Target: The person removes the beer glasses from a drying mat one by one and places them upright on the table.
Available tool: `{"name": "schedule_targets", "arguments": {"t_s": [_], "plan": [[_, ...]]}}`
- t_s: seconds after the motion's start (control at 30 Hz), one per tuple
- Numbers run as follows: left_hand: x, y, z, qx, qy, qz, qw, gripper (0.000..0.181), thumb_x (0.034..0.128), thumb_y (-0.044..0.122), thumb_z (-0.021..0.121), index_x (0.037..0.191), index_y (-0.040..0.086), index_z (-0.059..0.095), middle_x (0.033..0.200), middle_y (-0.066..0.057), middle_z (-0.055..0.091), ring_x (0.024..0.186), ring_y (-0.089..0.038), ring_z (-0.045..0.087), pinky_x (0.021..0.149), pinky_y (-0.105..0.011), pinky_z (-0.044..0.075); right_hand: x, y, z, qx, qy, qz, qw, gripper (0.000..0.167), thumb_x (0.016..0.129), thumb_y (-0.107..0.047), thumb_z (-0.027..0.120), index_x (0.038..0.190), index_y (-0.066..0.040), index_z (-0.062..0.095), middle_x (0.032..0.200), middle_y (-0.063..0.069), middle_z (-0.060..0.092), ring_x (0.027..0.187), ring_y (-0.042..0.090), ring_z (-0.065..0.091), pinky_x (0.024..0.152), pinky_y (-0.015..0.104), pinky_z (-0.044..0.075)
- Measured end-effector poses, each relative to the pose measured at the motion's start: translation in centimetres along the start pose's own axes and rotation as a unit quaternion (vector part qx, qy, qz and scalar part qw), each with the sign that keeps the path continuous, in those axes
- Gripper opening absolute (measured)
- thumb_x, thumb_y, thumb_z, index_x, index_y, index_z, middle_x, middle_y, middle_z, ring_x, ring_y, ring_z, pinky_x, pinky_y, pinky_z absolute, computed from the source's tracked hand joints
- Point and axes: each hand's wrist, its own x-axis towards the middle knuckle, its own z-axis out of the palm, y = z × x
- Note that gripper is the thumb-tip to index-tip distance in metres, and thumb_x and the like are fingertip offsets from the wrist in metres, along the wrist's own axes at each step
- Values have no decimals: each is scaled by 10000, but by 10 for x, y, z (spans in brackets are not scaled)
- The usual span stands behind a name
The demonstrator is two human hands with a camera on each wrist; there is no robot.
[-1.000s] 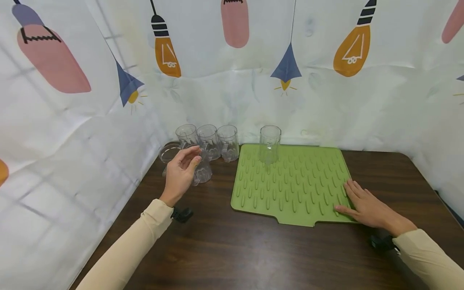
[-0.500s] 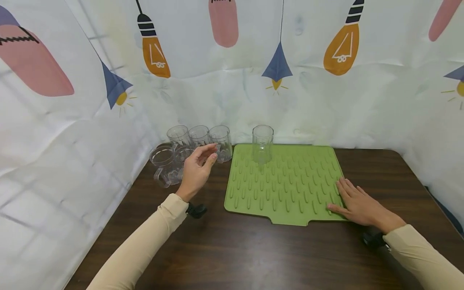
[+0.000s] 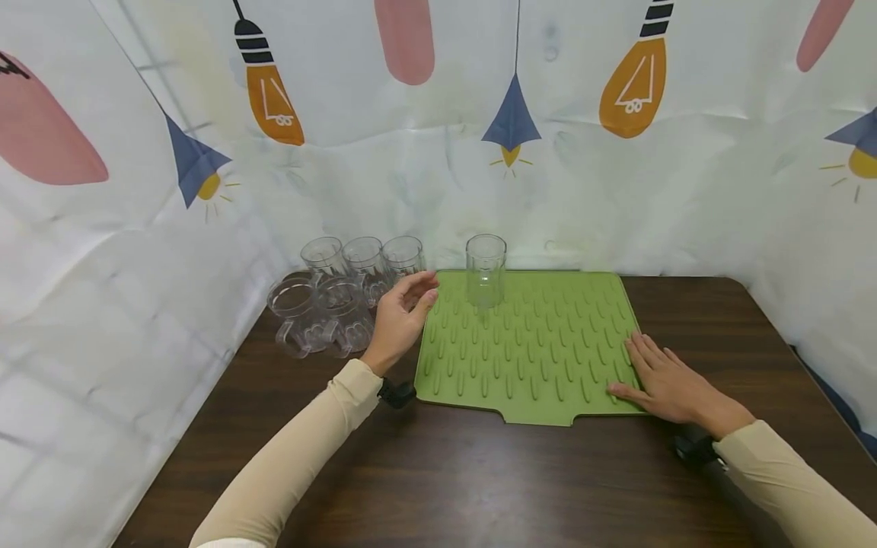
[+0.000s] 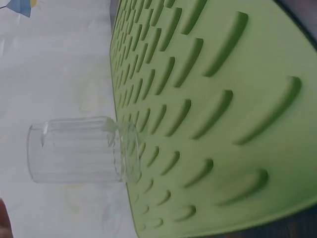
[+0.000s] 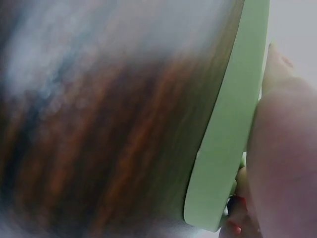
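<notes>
My left hand (image 3: 403,320), fingers loosely bent with nothing between them, hovers near the left edge of the green drying mat (image 3: 534,358). Just right of it, a clear glass mug (image 3: 486,270) stands upright near the mat's back edge. The left wrist view shows this mug (image 4: 79,151) sideways, with one of my fingertips at the frame's edge. My right hand (image 3: 668,384) rests flat on the mat's right front corner, fingers spread. In the right wrist view the thumb side of that hand (image 5: 285,158) lies along the mat's edge (image 5: 223,144).
Several clear glass mugs stand grouped on the left of the dark wooden table (image 3: 438,479), including a front-left mug (image 3: 298,312) and a neighbouring mug (image 3: 345,316). My left hand partly covers the back-right mug (image 3: 403,255). A patterned white curtain (image 3: 384,175) hangs behind.
My left hand has moved right, away from the grouped mugs and toward the mug on the mat. My right hand stays on the mat. The head view has shifted slightly right.
</notes>
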Motion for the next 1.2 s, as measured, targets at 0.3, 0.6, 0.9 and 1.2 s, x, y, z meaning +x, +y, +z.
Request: {"name": "schedule_targets", "arguments": {"t_s": [0.3,0.6,0.9,1.2], "plan": [[9,-12,26,-180,-189,-105,9996,412,1046,151,620,1440,45,559,1359,-206,639,1278,-365,641,1105,-466,551,-1,-2,1,39,7,34,10000,1005,1000,-602,572,1602,103,186,1687,354,126,1553,554,172,1211,765,177],[18,-29,45,-332,-196,-302,9988,412,1032,152,646,1414,19,574,1354,-222,640,1269,-356,636,1110,-486,542,-1,-2,0,70,29,50,10000,997,1006,-598,564,1603,104,183,1687,356,125,1555,553,165,1215,762,176],[27,-43,64,-592,-133,-610,9963,407,1024,116,648,1398,-27,574,1356,-260,636,1271,-376,634,1137,-474,530,-1,0,1,91,-11,69,9999,993,1007,-599,561,1606,98,183,1697,341,105,1562,548,154,1220,764,160],[33,-53,77,-951,-160,-856,9917,401,1017,94,651,1399,-1,574,1370,-290,617,1286,-379,625,1147,-453,526,-1,-2,0,61,10,115,9999,991,1006,-601,563,1606,95,189,1698,334,116,1567,538,156,1229,754,167]]}}
